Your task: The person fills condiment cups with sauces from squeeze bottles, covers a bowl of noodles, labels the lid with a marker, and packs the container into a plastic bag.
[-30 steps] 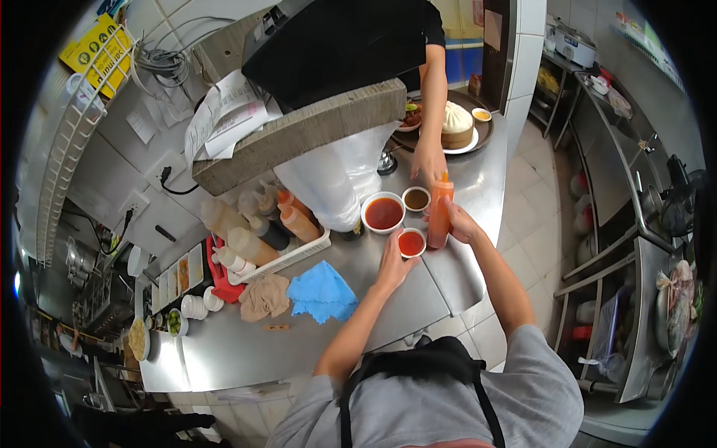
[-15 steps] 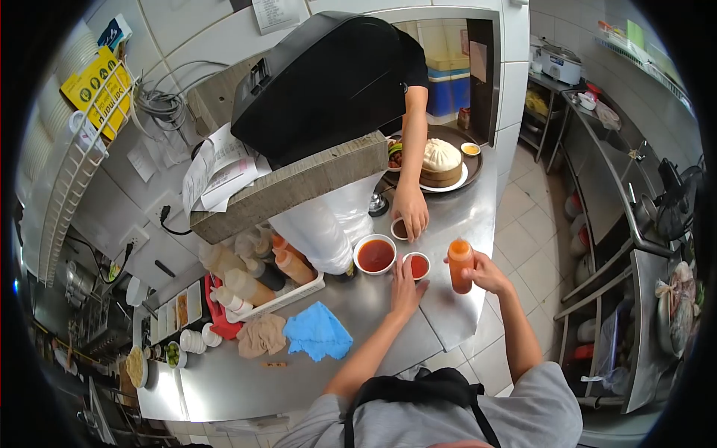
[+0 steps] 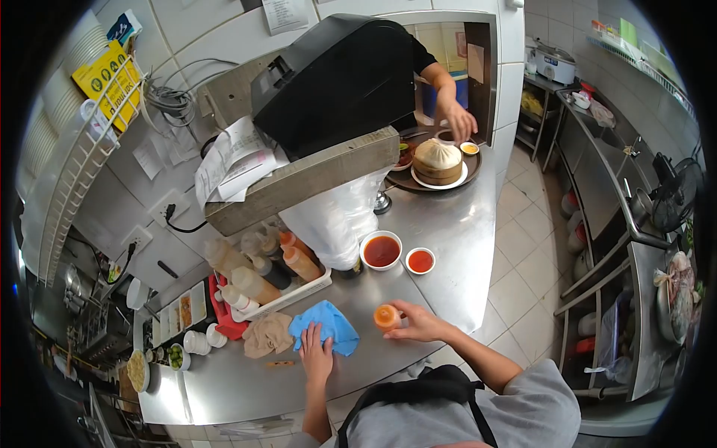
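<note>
My left hand (image 3: pixel 317 354) lies with its fingers spread on the blue cloth (image 3: pixel 334 328), beside a crumpled brown cloth (image 3: pixel 267 334). In my right hand (image 3: pixel 420 322) is an orange squeeze bottle (image 3: pixel 387 318), held over the counter near its front edge. Farther back on the steel counter (image 3: pixel 448 287) stand a larger white bowl of red sauce (image 3: pixel 382 251) and a smaller white bowl of red sauce (image 3: pixel 420 260), with neither hand touching them.
A co-worker's hand (image 3: pixel 457 120) hovers over a round tray (image 3: pixel 476 173) holding a bun in a steamer (image 3: pixel 438 161). Several bottles stand in a white basket (image 3: pixel 302 292) at the left. A wooden-edged ledge (image 3: pixel 299 183) overhangs the counter's back.
My left hand has left the small sauce bowl and come down on the blue cloth. My right hand has brought the bottle left and nearer. The co-worker's hand has carried the dark sauce bowl toward the tray.
</note>
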`<control>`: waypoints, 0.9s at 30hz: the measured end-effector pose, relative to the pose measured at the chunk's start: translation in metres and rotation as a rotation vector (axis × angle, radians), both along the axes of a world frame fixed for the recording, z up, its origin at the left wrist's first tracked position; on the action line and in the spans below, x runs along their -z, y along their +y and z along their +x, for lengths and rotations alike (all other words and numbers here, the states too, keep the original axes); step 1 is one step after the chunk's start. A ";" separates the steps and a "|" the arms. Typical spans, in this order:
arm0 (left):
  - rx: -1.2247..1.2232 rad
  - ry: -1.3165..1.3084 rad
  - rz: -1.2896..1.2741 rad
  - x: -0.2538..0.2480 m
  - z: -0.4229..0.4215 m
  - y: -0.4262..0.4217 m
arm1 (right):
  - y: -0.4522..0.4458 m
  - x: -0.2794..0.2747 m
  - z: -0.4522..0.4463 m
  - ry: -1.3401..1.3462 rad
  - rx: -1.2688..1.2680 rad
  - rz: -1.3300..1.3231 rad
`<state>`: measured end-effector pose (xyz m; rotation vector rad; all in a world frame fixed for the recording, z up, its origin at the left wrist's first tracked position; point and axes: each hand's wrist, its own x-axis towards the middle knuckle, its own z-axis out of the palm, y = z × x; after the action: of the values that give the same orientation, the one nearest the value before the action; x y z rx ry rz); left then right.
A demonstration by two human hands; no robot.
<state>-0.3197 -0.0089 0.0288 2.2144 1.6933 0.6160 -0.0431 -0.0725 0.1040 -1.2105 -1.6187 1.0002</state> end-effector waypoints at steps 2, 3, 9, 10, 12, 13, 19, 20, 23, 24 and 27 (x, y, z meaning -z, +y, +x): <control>0.024 -0.001 -0.034 -0.006 -0.009 0.003 | 0.008 -0.003 -0.017 0.021 -0.025 0.032; 0.015 -0.008 -0.033 -0.009 -0.006 0.004 | 0.010 -0.003 -0.021 -0.057 0.000 0.106; 0.313 -0.382 -0.086 -0.060 0.024 -0.013 | 0.008 -0.011 -0.038 -0.215 0.163 0.149; 0.409 -0.421 -0.177 -0.060 0.025 -0.020 | 0.005 -0.012 -0.041 -0.212 0.182 0.148; 0.539 -0.461 -0.325 -0.058 0.024 -0.030 | 0.003 -0.013 -0.046 -0.196 0.224 0.140; 0.573 -0.463 -0.385 -0.054 0.021 -0.036 | 0.002 -0.011 -0.048 -0.182 0.246 0.131; 0.455 -0.420 -0.459 -0.042 -0.019 -0.040 | 0.006 -0.026 -0.056 -0.157 0.286 0.062; 0.450 -0.421 -0.404 -0.039 -0.028 -0.037 | 0.011 -0.038 -0.059 -0.102 0.261 0.048; 0.381 -0.493 -0.334 -0.043 -0.050 -0.035 | 0.030 -0.093 -0.086 0.009 0.198 0.154; 0.349 -0.521 -0.321 -0.054 -0.056 -0.035 | 0.039 -0.101 -0.096 0.029 0.188 0.268; 0.249 -0.556 -0.209 -0.062 -0.073 -0.038 | 0.073 -0.116 -0.127 -0.141 0.246 0.535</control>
<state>-0.3927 -0.0469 0.0907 1.8385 1.1269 0.8462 -0.1703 0.0003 0.2198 -1.0841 -1.6533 0.2993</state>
